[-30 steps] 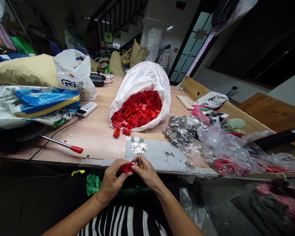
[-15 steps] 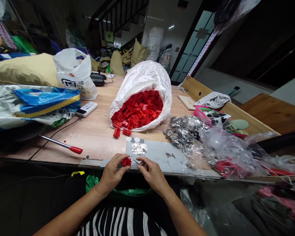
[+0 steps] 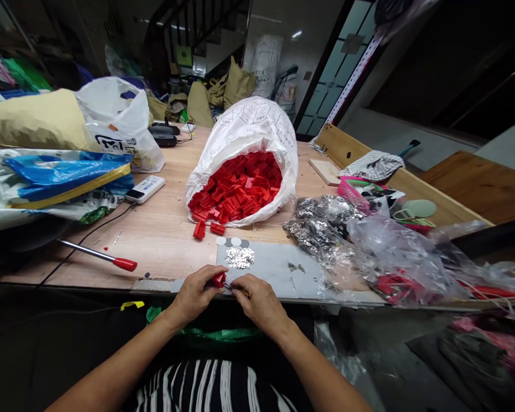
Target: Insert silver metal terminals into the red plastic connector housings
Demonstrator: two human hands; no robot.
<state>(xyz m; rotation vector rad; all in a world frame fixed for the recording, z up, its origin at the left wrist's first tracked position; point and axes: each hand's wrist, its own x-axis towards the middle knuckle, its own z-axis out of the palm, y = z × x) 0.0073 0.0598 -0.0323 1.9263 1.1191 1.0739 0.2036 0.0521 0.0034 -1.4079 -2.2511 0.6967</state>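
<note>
My left hand point(image 3: 192, 296) pinches a small red plastic piece point(image 3: 218, 279) at the front edge of the wooden table point(image 3: 163, 252). My right hand point(image 3: 257, 303) grips a thin metal tool point(image 3: 228, 285), its tip against the red piece; the rest of it is hidden by my fingers. Just beyond my hands, a grey board point(image 3: 274, 266) carries a small pile of silver flakes point(image 3: 239, 258). A white woven sack point(image 3: 249, 123) lies on its side, spilling many similar red pieces point(image 3: 236, 186). Two of them point(image 3: 199, 229) rest on the bare table.
A red-handled screwdriver point(image 3: 124, 264) lies at the left, past a white remote point(image 3: 145, 189) and stuffed plastic bags point(image 3: 47, 183). Crumpled silver foil packets point(image 3: 320, 226) and a clear bag with red parts point(image 3: 395, 257) fill the right side, near a pink basket point(image 3: 352, 191).
My hands have come back together, with the metal tool now against the red piece instead of apart from it. The whole view has shifted slightly left and upward.
</note>
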